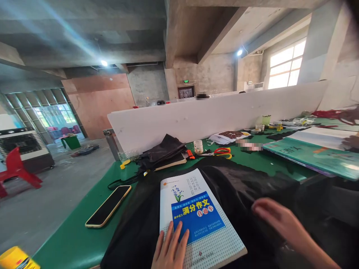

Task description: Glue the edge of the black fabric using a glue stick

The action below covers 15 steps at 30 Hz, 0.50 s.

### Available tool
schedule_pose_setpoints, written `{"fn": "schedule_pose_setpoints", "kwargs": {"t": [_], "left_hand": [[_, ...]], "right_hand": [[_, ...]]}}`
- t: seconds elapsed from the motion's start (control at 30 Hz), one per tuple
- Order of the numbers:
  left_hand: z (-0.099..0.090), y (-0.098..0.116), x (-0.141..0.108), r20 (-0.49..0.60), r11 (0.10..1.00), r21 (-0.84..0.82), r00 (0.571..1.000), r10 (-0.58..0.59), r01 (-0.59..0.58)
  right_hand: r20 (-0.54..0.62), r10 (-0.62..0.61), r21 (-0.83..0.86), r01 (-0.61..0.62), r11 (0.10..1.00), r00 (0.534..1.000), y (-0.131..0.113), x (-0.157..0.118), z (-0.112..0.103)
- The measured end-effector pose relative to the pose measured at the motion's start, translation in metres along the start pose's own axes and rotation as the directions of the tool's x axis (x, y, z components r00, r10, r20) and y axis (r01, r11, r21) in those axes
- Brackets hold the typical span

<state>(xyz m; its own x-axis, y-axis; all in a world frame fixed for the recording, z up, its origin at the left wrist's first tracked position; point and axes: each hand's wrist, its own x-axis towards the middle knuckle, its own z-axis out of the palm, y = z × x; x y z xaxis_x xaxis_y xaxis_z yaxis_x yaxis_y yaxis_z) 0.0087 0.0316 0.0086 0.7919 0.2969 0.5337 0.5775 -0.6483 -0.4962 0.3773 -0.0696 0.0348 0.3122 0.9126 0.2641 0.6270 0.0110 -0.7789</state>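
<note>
A book with a white and blue cover (196,209) lies face up on black sheet material (140,209) over the green table. My left hand (171,246) rests on the lower left of its cover, fingers spread. My right hand (276,215) is over the black material to the right of the book, apart from it. That hand is blurred, and its fingers point left; whether they hold anything is unclear.
A phone (109,205) lies left of the book, and a yellow container (18,257) is at the lower left. Beyond are a glass jar (198,147), scissors (221,152) and a folded black bag (162,149). A green book (314,155) lies right, near another person's hand (350,142).
</note>
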Motion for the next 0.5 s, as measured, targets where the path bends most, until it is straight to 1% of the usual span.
{"fn": "schedule_pose_setpoints", "kwargs": {"t": [0.03,0.07,0.1,0.13,0.17,0.2,0.27,0.33,0.4,0.43,0.47,0.5], "left_hand": [[0.001,0.000,-0.001,0.002,1.000,-0.015,1.000,-0.004,0.004],[0.003,0.001,-0.002,0.005,1.000,-0.024,1.000,-0.011,0.011],[0.004,0.001,-0.002,0.005,0.999,-0.029,1.000,-0.014,0.014],[0.004,0.001,-0.003,0.003,0.999,-0.033,1.000,-0.017,0.017],[0.005,0.002,-0.003,0.001,0.999,-0.035,1.000,-0.019,0.019],[0.005,0.002,-0.003,-0.001,0.999,-0.041,1.000,-0.024,0.024],[0.005,0.001,-0.003,0.006,0.997,-0.065,0.999,-0.034,0.034],[0.004,0.000,-0.003,0.015,0.994,-0.103,0.999,-0.046,0.048],[0.003,-0.001,-0.003,0.024,0.989,-0.135,0.998,-0.053,0.056],[0.002,-0.001,-0.003,0.023,0.988,-0.142,0.998,-0.056,0.058],[0.000,-0.001,-0.002,0.019,0.988,-0.145,0.998,-0.055,0.057],[-0.001,-0.001,-0.001,0.015,0.989,-0.142,0.999,-0.049,0.051]], "right_hand": [[-0.333,0.047,-0.035,-0.062,0.997,0.942,0.014,0.009,-0.010],[-0.602,0.031,-0.098,-0.113,0.989,0.798,0.029,0.016,-0.015],[-0.733,-0.039,-0.188,-0.148,0.971,0.679,0.044,0.021,-0.017],[-0.781,-0.131,-0.281,-0.155,0.947,0.611,0.057,0.024,-0.014],[-0.765,-0.204,-0.360,-0.143,0.922,0.611,0.068,0.025,-0.007],[-0.737,-0.247,-0.409,-0.124,0.904,0.629,0.077,0.024,0.000],[-0.687,-0.280,-0.453,-0.093,0.887,0.671,0.087,0.020,0.014],[-0.665,-0.277,-0.454,-0.080,0.888,0.693,0.088,0.015,0.018],[-0.667,-0.207,-0.397,-0.106,0.912,0.716,0.085,0.011,0.011],[-0.636,-0.156,-0.355,-0.107,0.929,0.756,0.082,0.010,0.006],[-0.561,-0.113,-0.320,-0.089,0.943,0.820,0.080,0.008,0.000],[-0.431,-0.096,-0.303,-0.044,0.952,0.897,0.078,0.007,-0.003]]}}
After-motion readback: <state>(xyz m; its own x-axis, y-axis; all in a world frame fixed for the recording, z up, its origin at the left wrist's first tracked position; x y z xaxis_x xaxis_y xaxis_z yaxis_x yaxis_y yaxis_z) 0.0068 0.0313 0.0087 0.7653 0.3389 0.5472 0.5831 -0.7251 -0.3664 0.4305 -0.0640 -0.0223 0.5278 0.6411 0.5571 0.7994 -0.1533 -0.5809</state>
